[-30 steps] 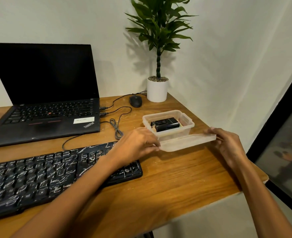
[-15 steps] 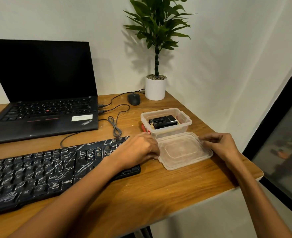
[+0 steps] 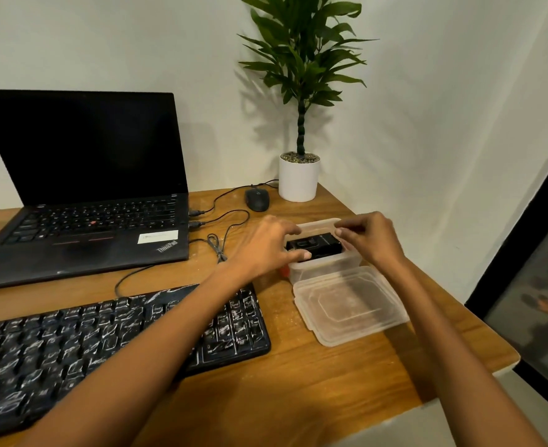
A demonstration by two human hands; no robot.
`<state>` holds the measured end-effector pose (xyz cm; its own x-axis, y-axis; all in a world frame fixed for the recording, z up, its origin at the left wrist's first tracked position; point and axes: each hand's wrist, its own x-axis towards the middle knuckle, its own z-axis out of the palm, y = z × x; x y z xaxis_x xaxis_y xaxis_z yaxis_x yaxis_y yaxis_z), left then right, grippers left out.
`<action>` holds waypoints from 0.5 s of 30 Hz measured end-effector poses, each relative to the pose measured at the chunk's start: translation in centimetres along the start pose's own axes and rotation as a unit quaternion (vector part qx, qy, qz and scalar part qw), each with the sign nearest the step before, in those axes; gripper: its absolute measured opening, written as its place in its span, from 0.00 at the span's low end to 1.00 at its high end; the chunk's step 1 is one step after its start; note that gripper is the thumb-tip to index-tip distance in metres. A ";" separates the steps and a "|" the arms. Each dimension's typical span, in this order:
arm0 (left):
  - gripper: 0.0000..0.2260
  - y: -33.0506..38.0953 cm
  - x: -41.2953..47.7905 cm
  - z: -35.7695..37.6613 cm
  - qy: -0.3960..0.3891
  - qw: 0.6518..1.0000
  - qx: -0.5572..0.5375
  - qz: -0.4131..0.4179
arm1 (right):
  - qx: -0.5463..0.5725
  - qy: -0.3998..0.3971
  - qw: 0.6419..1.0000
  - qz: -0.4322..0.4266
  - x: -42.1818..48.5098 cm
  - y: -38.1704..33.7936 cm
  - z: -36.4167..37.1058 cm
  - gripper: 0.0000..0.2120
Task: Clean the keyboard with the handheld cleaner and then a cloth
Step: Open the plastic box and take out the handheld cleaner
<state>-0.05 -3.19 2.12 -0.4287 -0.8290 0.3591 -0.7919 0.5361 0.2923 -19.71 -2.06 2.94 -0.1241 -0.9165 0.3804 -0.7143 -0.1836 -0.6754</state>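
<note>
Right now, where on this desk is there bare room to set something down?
Biggest bare patch: the desk front, bordered by keyboard, lid and near edge. A narrower strip runs between laptop and keyboard. Crowded: around the box, where left hand, right hand, lid and cable close in.
</note>
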 end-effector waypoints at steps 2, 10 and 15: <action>0.27 -0.2 1.0 0.2 -0.025 0.999 0.034 -0.020 | -0.050 -0.031 0.998 0.005 1.0 -0.3 0.9 0.11; 0.22 0.9 3.5 0.2 -0.122 0.985 0.109 -0.053 | -0.142 -0.094 0.985 0.022 2.0 -0.8 2.4 0.14; 0.21 0.6 3.4 0.7 -0.073 0.993 0.075 -0.053 | -0.102 -0.093 0.990 0.035 1.8 -1.0 1.8 0.16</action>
<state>-2.28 -5.84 2.89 -0.3898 -0.8995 0.1974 -0.8869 0.4243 0.1824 -17.96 -4.17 3.15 -0.0631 -0.9776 0.2008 -0.8344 -0.0588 -0.5480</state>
